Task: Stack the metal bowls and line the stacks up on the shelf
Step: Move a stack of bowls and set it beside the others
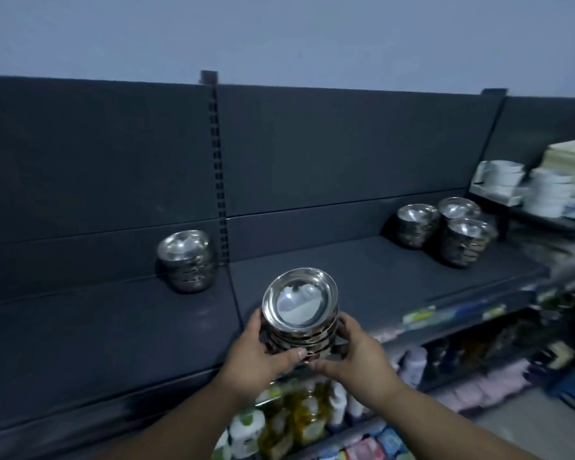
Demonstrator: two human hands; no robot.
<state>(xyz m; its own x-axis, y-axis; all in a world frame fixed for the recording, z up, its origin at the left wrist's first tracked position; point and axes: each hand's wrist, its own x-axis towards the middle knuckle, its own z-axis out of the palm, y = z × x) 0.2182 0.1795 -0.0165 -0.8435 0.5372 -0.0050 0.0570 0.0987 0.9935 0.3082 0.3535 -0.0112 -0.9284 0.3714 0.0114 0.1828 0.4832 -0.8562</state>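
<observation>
Two hands: left hand (256,358) and right hand (357,358) grip held stack (301,310), fingers (292,355) curled round it.
Axis: near upright.
Shelf (362,270): just beyond held stack; hands equally near.

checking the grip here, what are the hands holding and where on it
Both hands hold one stack of metal bowls by its sides: the left hand grips the left side, the right hand the right, thumbs low on the near side.

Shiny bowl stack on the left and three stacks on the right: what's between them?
Head view: only bare dark shelf and the slotted black upright beside the left stack of metal bowls.
</observation>
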